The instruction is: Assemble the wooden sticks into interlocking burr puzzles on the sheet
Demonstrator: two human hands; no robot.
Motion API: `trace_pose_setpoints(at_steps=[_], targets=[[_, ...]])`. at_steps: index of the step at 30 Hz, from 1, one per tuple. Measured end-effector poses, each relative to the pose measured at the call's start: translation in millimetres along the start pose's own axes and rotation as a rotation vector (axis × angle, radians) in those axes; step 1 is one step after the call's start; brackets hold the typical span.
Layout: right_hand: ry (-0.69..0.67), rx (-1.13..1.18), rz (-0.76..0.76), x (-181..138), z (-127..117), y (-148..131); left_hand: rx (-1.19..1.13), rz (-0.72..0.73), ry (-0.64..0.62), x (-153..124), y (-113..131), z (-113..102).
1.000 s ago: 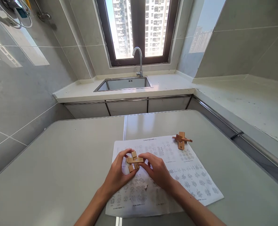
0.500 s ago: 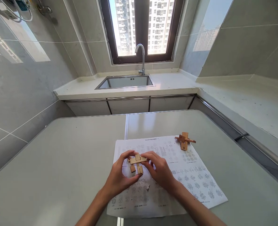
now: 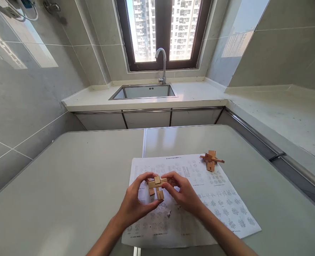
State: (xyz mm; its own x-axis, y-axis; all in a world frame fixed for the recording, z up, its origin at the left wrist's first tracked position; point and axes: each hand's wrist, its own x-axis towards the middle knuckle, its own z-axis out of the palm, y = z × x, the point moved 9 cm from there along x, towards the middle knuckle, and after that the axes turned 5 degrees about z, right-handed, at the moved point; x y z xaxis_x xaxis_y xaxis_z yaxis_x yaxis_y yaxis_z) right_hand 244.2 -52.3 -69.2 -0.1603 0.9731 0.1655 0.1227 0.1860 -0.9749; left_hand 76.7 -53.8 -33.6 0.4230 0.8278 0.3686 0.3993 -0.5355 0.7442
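Between left hand (image 3: 132, 199) and right hand (image 3: 183, 193), over the paper (image 3: 208, 190), sit the blocks (image 3: 157, 180), pinched by both: left at far and near edges, right at one end. Probably light, stiff, apt to slip apart; best held by the ends.

wooden assembly (image 3: 157, 185) | turned since a second ago | 12 o'clock block (image 3: 157, 179) now overlaps crossbar (image 3: 151, 185) | crossbar's 3 o'clock end angled toward 2
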Motion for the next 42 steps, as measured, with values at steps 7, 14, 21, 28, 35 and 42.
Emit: trace_pose_setpoints(at_steps=[7, 14, 21, 28, 35, 42], targets=[[-0.019, 0.056, 0.063, 0, 2, 10, 0.037, 0.071, 0.013, 2, 11, 0], [-0.028, 0.160, 0.106, -1, 4, 15, 0.018, 0.075, 0.011, 1, 11, 2], [0.014, 0.201, 0.139, 1, 3, 22, -0.082, -0.022, 0.044, 0, -2, 4], [0.052, 0.168, 0.149, 1, 1, 24, -0.244, -0.185, 0.103, 2, -16, -2], [-0.006, -0.311, -0.126, -8, 17, 0, -0.383, -0.279, 0.270, 2, -30, -16], [-0.066, -0.422, -0.231, -13, 28, -5, -0.325, -0.248, 0.283, 2, -23, -19]])
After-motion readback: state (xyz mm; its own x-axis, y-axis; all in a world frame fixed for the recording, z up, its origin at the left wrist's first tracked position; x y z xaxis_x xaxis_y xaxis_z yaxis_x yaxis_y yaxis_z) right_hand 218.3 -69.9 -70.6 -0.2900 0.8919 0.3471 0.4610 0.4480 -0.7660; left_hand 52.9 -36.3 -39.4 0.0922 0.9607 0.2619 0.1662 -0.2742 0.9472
